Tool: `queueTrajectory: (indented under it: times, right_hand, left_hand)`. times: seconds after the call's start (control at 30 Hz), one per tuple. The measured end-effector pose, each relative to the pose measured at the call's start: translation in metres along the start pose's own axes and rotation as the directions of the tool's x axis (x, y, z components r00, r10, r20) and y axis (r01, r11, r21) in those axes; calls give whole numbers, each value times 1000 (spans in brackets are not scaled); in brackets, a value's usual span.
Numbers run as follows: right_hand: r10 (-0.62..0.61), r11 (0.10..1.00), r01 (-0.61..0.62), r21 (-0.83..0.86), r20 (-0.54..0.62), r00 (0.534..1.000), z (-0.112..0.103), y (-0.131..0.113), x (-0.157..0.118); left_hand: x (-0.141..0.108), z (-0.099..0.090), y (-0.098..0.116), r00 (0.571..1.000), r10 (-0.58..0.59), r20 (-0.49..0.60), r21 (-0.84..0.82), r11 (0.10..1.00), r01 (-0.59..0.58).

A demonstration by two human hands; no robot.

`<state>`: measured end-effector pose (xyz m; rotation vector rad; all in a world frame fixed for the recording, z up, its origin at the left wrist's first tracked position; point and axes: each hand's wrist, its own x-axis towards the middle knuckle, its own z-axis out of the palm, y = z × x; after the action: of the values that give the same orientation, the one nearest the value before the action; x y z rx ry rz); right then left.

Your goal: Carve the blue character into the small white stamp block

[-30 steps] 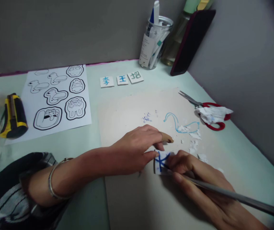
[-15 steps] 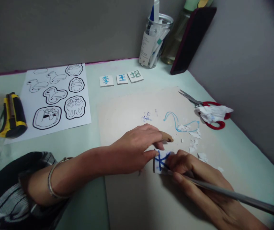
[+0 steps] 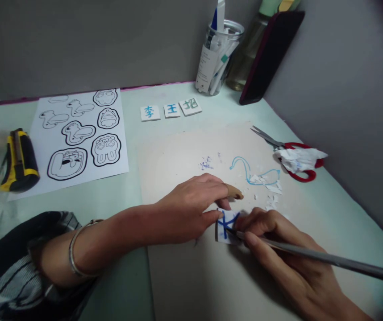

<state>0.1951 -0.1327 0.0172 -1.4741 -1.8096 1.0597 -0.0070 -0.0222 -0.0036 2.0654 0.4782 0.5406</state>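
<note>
A small white square piece (image 3: 223, 234) with dark blue strokes lies on the beige board (image 3: 178, 276). My left hand (image 3: 191, 207) grips its upper left edge between thumb and fingers; one finger wears a tan bandage (image 3: 234, 191). In my right hand (image 3: 285, 240) is a long thin tool (image 3: 312, 253) with a grey shaft, held like a pen. Its dark tip touches or hovers just over the strokes on the piece. Three more square pieces with characters, blue (image 3: 150, 113), blue (image 3: 172, 110) and green (image 3: 190, 106), rest beyond the board.
Red-handled scissors (image 3: 298, 145) lie at the right under crumpled paper (image 3: 299, 158). Paper scraps (image 3: 272, 203) lie beside a drawn bird. A printed sheet (image 3: 111, 171) and yellow-black cutter (image 3: 22, 160) are left. Behind stand a jar of pens (image 3: 206, 67), a bottle (image 3: 243, 67) and a dark tablet-like object (image 3: 270, 58).
The tool's tip has moved up and left onto the middle of the strokes, and its rear end has swung slightly. My left hand keeps its hold. The view has shifted slightly.
</note>
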Motion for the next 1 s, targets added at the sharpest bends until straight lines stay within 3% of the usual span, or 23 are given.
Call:
queueTrajectory:
  times: [0.53, 1.0]
  right_hand:
    - [16, 993, -12, -114, 30, 999, 2, -6, 1]
    - [-13, 996, 17, -87, 48, 999, 1, -10, 3]
  left_hand:
    - [-1, 2, -3, 999, 23, -28, 0, 1000, -23]
    - [0, 2, -3, 999, 29, -26, -4, 1000, -29]
